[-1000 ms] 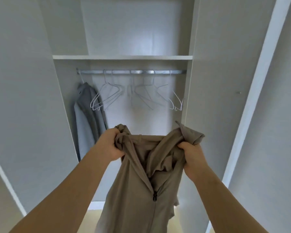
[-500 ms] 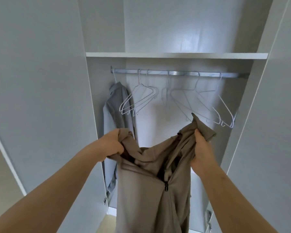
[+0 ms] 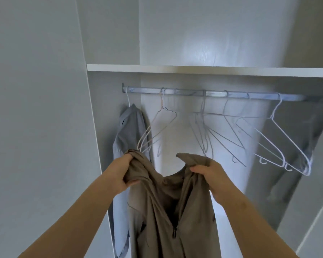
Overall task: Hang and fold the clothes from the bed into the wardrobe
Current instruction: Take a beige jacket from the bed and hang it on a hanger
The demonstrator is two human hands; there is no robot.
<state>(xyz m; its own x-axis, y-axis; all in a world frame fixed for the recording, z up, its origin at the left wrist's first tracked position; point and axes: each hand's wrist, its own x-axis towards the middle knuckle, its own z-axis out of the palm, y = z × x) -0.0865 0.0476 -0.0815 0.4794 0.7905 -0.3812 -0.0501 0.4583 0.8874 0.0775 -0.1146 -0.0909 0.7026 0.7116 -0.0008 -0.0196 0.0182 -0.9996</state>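
Note:
I hold a tan zip-front jacket [image 3: 168, 207] up in front of the open wardrobe. My left hand [image 3: 122, 174] grips its left shoulder and my right hand [image 3: 211, 175] grips the right side of its collar. The jacket hangs open at the neck, its zip pull low in the middle. Behind it the metal rail [image 3: 213, 94] carries several empty wire hangers [image 3: 280, 144]. A grey shirt [image 3: 129, 131] hangs at the rail's far left, just behind my left hand.
A white shelf [image 3: 194, 68] runs above the rail. The open wardrobe door [image 3: 35, 108] stands at the left and another panel [image 3: 317, 220] at the lower right. The wardrobe's back wall is pale and glossy.
The view has come closer to the wardrobe and shifted, so the rail and hangers look larger. Both hands keep their grip and have spread the jacket's collar wider apart.

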